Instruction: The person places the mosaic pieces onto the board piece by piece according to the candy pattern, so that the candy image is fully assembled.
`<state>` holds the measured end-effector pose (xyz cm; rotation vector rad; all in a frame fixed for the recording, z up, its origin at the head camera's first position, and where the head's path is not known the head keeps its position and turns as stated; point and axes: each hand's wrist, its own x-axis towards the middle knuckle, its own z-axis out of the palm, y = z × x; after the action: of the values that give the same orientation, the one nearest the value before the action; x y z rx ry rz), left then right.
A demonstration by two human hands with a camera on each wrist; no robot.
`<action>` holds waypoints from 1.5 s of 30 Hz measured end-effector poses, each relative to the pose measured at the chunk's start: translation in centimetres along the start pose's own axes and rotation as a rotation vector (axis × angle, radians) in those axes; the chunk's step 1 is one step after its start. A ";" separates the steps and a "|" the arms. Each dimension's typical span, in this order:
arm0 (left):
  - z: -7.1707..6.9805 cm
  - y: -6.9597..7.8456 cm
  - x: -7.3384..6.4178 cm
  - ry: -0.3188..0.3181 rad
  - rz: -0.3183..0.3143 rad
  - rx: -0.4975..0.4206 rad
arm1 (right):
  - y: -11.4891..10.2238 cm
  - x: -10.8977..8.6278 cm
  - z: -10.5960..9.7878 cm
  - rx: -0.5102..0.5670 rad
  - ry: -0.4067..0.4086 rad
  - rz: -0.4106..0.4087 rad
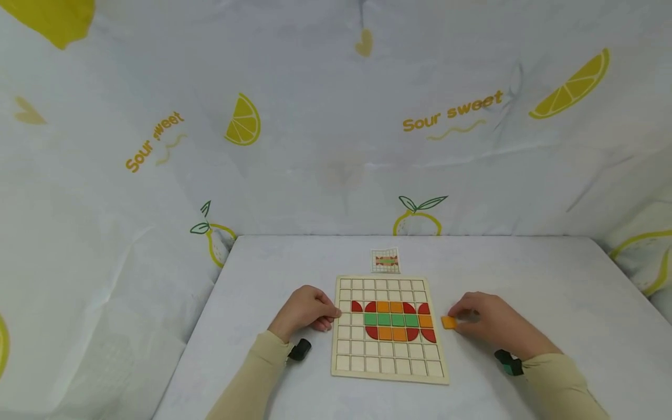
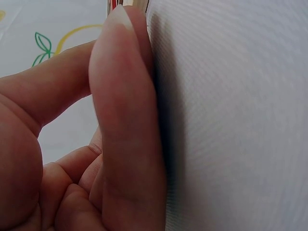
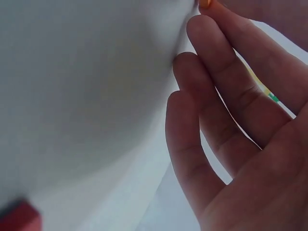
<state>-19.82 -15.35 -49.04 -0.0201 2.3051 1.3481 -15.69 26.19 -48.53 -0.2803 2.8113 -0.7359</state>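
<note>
A pale square-grid board [image 1: 373, 364] lies on the white table, bearing red rounded tiles [image 1: 427, 335], orange square tiles [image 1: 385, 333] and a row of green square tiles [image 1: 384, 319]. At its left edge, my left hand [image 1: 307, 309] pinches the rim between thumb and index finger; the left wrist view shows the thumb [image 2: 127, 120] close up. To the right of the board, my right hand [image 1: 485, 318] holds an orange square tile [image 1: 448, 322] between its fingertips, apart from the board. Only a sliver of that tile [image 3: 205, 3] shows in the right wrist view, the other fingers extended below it.
Behind the board lies a small card [image 1: 385, 261] printed with a similar red, orange and green pattern. A blurred red object [image 3: 21, 219] appears in the lower left of the right wrist view. A lemon-print cloth [image 1: 325, 146] hangs behind the table [image 1: 294, 256].
</note>
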 end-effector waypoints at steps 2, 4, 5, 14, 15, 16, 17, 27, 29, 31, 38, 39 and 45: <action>0.0 0.0 0.0 0.003 -0.001 0.003 | -0.5 0.2 0.0 0.012 0.005 -0.008; -0.1 0.0 0.0 0.004 -0.003 0.004 | -1.0 0.5 0.0 0.015 0.012 -0.015; -0.1 0.0 0.0 0.004 -0.003 0.004 | -1.3 0.6 0.0 0.016 0.017 -0.020; -0.2 0.1 -0.1 -0.001 0.001 0.008 | -5.3 2.3 0.8 0.054 0.014 -0.078; -0.1 0.1 -0.1 -0.001 0.003 0.009 | -5.9 2.5 1.0 0.058 0.007 -0.080; -0.1 0.1 0.0 -0.002 0.003 0.009 | -6.4 2.8 1.2 0.058 0.002 -0.083; -0.1 0.1 0.0 -0.003 0.003 0.008 | -7.0 3.1 1.4 0.055 0.001 -0.090; -0.2 0.0 0.1 -0.012 0.019 0.002 | -11.6 5.1 4.3 0.032 0.014 -0.171; -0.3 0.0 0.1 -0.008 0.019 0.002 | -12.4 5.3 4.8 0.023 0.019 -0.204; -0.3 0.1 0.0 -0.005 0.019 0.002 | -13.1 5.5 5.2 0.008 0.024 -0.230; -0.3 0.1 0.1 -0.013 0.017 -0.015 | -14.4 5.8 6.3 -0.074 0.045 -0.256; -0.3 0.2 0.1 -0.013 0.019 -0.014 | -14.5 5.8 6.4 -0.078 0.046 -0.252; -0.4 0.2 0.1 -0.008 0.019 -0.004 | -14.9 5.9 6.6 -0.074 0.034 -0.242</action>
<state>-20.08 -15.59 -48.75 0.0050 2.3014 1.3602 -17.77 9.00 -47.61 -0.6351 2.8720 -0.6905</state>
